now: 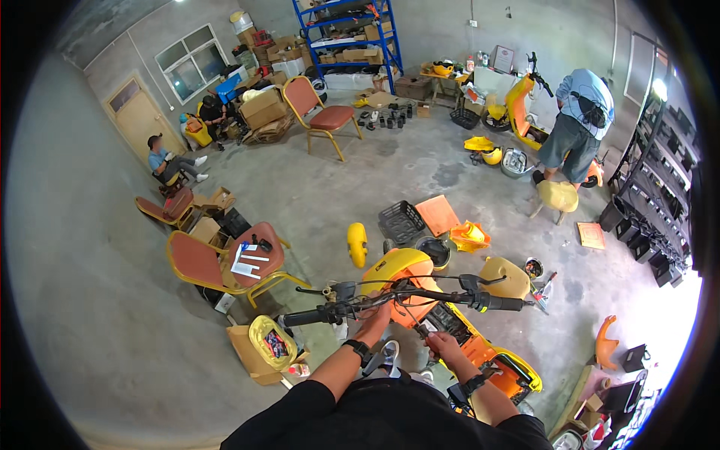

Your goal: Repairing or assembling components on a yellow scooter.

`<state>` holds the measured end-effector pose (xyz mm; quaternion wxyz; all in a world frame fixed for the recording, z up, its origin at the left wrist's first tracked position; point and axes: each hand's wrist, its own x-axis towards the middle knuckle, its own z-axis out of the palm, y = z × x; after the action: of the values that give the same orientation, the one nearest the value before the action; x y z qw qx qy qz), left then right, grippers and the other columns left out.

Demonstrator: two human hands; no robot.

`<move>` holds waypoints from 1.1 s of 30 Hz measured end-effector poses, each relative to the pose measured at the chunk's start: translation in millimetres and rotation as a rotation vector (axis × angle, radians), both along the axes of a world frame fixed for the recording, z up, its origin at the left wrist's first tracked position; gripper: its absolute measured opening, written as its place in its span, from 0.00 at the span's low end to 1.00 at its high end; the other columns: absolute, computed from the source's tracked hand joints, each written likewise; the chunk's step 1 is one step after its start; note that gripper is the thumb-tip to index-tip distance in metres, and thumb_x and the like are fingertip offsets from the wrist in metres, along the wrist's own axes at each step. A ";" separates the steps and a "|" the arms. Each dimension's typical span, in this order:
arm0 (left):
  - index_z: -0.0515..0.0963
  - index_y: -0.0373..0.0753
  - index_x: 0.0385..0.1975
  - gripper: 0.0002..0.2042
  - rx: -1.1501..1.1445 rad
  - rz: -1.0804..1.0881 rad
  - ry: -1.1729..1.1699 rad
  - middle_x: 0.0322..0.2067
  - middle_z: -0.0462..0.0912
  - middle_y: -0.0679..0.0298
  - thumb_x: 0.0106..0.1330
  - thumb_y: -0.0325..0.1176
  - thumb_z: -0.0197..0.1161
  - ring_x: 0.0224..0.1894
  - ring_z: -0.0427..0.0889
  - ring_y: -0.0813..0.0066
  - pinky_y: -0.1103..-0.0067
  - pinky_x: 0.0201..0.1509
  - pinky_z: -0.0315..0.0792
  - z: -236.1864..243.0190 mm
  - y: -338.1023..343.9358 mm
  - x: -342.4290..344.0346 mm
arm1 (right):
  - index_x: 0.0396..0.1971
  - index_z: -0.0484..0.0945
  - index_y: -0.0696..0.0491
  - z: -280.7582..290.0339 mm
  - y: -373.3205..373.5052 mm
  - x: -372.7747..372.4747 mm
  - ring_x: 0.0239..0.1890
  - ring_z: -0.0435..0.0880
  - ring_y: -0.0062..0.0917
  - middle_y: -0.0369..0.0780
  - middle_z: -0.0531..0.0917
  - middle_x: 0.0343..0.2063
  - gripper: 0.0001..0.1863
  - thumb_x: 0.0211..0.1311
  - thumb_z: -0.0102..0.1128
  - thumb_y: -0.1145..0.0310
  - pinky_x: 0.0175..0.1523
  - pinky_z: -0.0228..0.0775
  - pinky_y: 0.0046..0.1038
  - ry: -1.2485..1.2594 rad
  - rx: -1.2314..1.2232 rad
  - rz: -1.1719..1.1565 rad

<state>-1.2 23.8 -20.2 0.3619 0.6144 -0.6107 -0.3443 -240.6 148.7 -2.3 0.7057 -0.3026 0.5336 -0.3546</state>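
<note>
In front of me stands a yellow and orange scooter [396, 264] with parts of its body open. Its handlebar [465, 299], with black grips, brake levers and loose black cables, crosses above my hands. My left hand [377, 318] reaches in under the handlebar by the front column, its fingers mostly hidden by cables. Right of it, my right hand [444, 346] is closed, a short dark thing at its fingertips too small to name. That hand is beside the scooter's open middle [448, 321], where dark parts show inside the orange frame. Both wrists wear black bands.
A red chair [196, 259] bearing papers stands left, above a yellow-lined bin [262, 335]. Beyond the scooter lie a black crate [401, 223], a yellow fender [357, 244] and a stool [505, 278]. A co-worker [581, 120] bends at another scooter; others sit far left.
</note>
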 end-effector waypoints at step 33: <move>0.76 0.42 0.37 0.12 0.000 0.269 -0.198 0.25 0.84 0.66 0.68 0.45 0.60 0.28 0.84 0.70 0.80 0.30 0.72 -14.9 1.5 -15.9 | 0.32 0.80 0.55 12.3 10.4 -3.6 0.21 0.75 0.15 0.31 0.75 0.20 0.18 0.70 0.53 0.54 0.26 0.64 0.19 0.042 -0.080 0.052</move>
<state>-17.0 25.3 -35.1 0.3428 0.7214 -0.5559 -0.2303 -244.2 159.0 10.0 0.6906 -0.3516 0.5257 -0.3509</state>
